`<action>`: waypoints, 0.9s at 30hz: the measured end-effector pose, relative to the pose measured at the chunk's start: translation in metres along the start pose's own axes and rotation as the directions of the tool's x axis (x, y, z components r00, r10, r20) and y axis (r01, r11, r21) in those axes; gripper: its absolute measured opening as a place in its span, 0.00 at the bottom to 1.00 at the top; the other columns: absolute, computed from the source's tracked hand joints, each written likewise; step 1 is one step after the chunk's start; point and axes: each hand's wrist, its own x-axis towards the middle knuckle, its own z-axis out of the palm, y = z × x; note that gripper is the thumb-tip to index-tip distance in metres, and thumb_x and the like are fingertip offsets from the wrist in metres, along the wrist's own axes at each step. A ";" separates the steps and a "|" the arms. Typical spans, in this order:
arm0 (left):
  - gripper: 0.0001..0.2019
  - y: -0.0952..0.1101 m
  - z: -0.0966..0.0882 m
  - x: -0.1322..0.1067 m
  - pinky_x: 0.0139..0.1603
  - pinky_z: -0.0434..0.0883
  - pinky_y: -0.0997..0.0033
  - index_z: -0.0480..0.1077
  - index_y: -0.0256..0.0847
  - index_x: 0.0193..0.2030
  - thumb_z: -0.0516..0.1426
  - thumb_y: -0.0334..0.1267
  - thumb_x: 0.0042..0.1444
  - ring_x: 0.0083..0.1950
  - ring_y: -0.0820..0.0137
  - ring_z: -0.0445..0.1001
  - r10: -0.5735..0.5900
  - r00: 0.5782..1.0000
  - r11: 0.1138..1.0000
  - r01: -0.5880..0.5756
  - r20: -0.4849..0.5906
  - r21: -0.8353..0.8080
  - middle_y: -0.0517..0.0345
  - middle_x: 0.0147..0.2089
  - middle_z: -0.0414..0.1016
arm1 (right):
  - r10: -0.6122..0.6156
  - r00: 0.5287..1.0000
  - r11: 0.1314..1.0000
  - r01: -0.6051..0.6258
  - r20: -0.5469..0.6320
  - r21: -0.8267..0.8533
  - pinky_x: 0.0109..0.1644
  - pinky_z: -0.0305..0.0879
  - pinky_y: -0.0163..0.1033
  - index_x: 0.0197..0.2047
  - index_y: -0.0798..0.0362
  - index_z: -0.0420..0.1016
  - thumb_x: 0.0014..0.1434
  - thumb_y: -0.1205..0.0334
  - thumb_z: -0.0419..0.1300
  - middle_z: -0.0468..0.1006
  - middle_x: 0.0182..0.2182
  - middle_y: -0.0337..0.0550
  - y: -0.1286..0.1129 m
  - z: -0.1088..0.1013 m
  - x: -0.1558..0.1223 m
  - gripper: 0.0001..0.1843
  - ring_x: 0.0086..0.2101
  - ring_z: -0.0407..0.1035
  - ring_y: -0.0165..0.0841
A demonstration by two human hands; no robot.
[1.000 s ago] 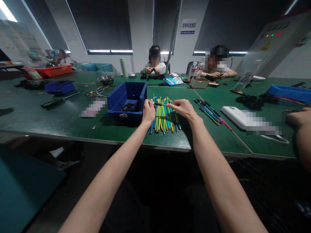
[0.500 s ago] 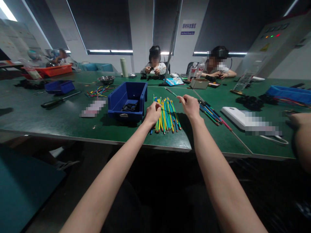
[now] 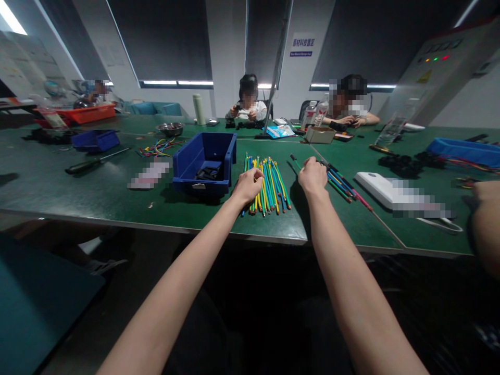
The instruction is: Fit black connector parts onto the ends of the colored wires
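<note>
My right hand (image 3: 313,176) pinches a green wire (image 3: 296,162) with a dark tip that points away to the upper left. Just to its right lies a smaller bundle of blue, green and dark wires (image 3: 341,185). My left hand (image 3: 248,185) is closed, thumb against fingers, over the left side of a pile of yellow, green and blue wires (image 3: 273,188). Whether anything sits between those fingers is hidden. Left of that hand stands a blue bin (image 3: 183,177) with small black parts (image 3: 208,172) inside.
A white device (image 3: 375,190) with a strap lies at the right, near another person's arm (image 3: 488,219). On the left are a screwdriver (image 3: 88,163), a small blue bin (image 3: 96,140) and a metal bowl (image 3: 171,128). Two people sit across the green table (image 3: 117,205).
My right hand has moved right with the green wire, from beside the large pile to the edge of the smaller bundle. My left hand has shifted slightly at the pile.
</note>
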 end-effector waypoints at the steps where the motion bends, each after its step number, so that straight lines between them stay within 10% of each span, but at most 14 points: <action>1: 0.07 0.000 0.000 0.000 0.45 0.69 0.70 0.72 0.41 0.37 0.53 0.32 0.56 0.41 0.68 0.74 0.000 1.000 1.000 0.000 0.005 0.003 0.55 0.39 0.78 | -0.005 1.000 1.000 0.005 0.003 -0.018 0.50 0.58 0.49 0.52 0.61 0.68 0.61 0.65 0.46 0.72 0.48 0.65 0.000 0.001 0.000 0.19 0.50 0.64 0.50; 15: 0.07 -0.001 0.001 0.000 0.44 0.68 0.69 0.72 0.41 0.37 0.53 0.35 0.58 0.40 0.68 0.74 0.020 1.000 1.000 -0.020 0.018 0.019 0.55 0.38 0.78 | -0.162 0.952 0.978 0.190 0.261 -0.088 0.50 0.60 0.48 0.50 0.55 0.76 0.61 0.62 0.47 0.74 0.50 0.58 -0.005 0.003 0.000 0.21 0.51 0.65 0.47; 27: 0.07 0.000 0.000 0.000 0.45 0.69 0.69 0.73 0.41 0.37 0.53 0.35 0.58 0.39 0.68 0.75 0.027 0.999 0.999 -0.028 0.037 0.029 0.55 0.38 0.78 | 0.062 0.989 0.981 -0.035 0.134 -0.193 0.52 0.58 0.51 0.47 0.66 0.76 0.59 0.62 0.48 0.75 0.47 0.67 -0.002 -0.003 0.002 0.22 0.51 0.66 0.52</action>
